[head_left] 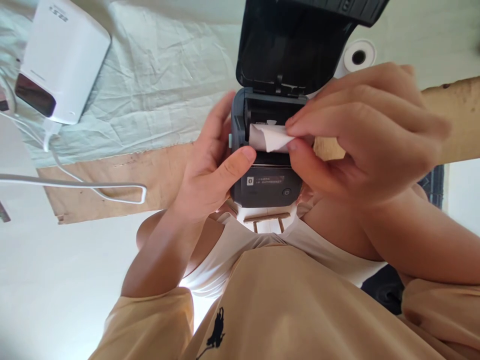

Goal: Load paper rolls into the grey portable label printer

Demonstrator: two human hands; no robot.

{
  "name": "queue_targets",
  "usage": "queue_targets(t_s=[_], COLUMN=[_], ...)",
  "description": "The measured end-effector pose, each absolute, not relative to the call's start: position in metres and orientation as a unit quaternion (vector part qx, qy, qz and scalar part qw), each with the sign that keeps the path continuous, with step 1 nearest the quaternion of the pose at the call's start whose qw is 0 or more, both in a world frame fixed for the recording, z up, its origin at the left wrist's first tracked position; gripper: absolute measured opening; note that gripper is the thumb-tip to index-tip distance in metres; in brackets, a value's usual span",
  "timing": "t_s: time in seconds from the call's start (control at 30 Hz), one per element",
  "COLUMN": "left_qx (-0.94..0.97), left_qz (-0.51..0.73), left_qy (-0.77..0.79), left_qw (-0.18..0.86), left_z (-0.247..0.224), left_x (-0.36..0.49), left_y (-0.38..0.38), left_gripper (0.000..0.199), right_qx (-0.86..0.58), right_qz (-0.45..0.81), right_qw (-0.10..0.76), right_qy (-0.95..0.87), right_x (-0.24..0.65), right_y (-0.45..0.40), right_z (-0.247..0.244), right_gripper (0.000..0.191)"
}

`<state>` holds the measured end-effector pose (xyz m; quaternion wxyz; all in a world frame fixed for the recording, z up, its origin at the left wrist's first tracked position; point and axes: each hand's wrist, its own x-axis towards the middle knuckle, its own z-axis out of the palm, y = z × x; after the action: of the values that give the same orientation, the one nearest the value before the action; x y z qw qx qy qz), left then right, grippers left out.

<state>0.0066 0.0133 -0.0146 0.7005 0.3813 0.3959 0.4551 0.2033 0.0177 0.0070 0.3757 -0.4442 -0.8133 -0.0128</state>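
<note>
A small dark label printer (pixel 267 192) is held over the table edge, its black lid (pixel 288 47) swung up. Inside its compartment lies a white paper roll (pixel 264 139) with a loose end lifted. My left hand (pixel 213 165) wraps round the printer's left side, the thumb resting on the front rim beside the roll. The loose paper end is pinched between thumb and fingers of my right hand (pixel 360 130), at the right side of the compartment. The lower fingers of my left hand are hidden behind the printer.
A white power bank (pixel 65 60) with a plugged-in white cable (pixel 112 186) lies at the upper left on a pale green cloth (pixel 161 75). Another white roll (pixel 359 56) stands behind my right hand. The wooden table edge (pixel 123 175) runs across the view.
</note>
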Motion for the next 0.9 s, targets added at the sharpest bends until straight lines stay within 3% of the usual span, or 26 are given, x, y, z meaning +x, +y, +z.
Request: queue_targets(t_s=[0.07, 0.17, 0.27, 0.47, 0.6, 0.77, 0.9], left_qx=[0.373, 0.374, 0.442, 0.523, 0.501, 0.505, 0.494], left_qz=[0.468, 0.432, 0.464, 0.458, 0.436, 0.427, 0.419], left_qy=[0.346, 0.338, 0.291, 0.262, 0.328, 0.308, 0.285], left_qw=[0.723, 0.747, 0.711, 0.669, 0.672, 0.684, 0.707], left_z=[-0.01, -0.01, -0.024, -0.044, -0.035, -0.031, -0.03], left_x=[0.003, -0.003, -0.007, -0.006, -0.006, -0.007, -0.007], left_y=[0.012, 0.013, 0.018, 0.023, 0.019, 0.017, 0.018], left_gripper=[0.06, 0.071, 0.063, 0.074, 0.084, 0.081, 0.079], right_qx=[-0.401, -0.363, -0.353, -0.372, -0.415, -0.485, -0.541], right_qz=[-0.034, 0.006, 0.051, 0.037, 0.053, 0.14, 0.161], right_qw=[0.425, 0.435, 0.406, 0.442, 0.414, 0.361, 0.339], right_qy=[-0.811, -0.824, -0.841, -0.815, -0.808, -0.784, -0.753], right_x=[0.203, 0.199, 0.195, 0.201, 0.209, 0.206, 0.2], right_y=[0.016, 0.012, 0.007, 0.011, 0.019, 0.019, 0.015], right_z=[0.005, 0.004, 0.004, 0.006, 0.008, 0.014, 0.017], right_gripper=[0.006, 0.006, 0.009, 0.011, 0.012, 0.027, 0.023])
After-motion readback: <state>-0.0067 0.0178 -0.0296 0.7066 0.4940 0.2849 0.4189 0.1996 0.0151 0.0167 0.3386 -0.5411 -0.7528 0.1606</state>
